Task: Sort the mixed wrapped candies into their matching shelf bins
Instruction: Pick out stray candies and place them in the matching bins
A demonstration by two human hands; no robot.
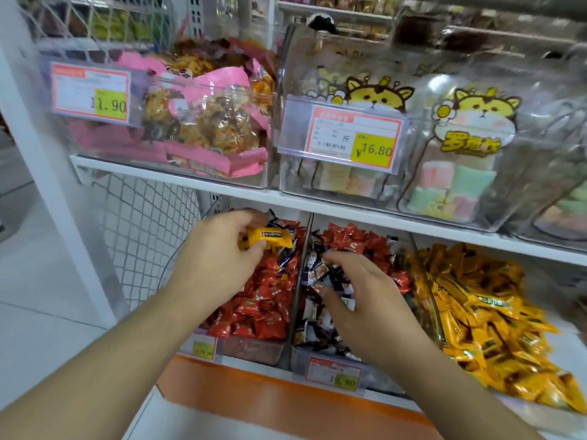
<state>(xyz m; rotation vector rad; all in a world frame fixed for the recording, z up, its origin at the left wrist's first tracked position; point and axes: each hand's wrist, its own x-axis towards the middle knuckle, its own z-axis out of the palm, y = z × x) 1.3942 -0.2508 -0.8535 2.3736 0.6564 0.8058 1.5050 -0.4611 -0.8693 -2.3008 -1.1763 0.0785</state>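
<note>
On the upper shelf (190,181), clear tubs carry price tags reading 11.90 (92,95) and ¥16.80 (344,136); below sit a red-candy bin (254,347), a dark-candy bin (320,363) and a yellow-candy bin (476,312). The left hand (219,252) pinches a yellow candy (270,238) above the red bin. The right hand (365,300), fingers curled, digs into the dark candies; whether it holds one I cannot tell.

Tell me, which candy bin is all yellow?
The bin on the right, past both hands, holds only yellow candies. The left bin is mostly red; the middle mixes dark and red.
</note>
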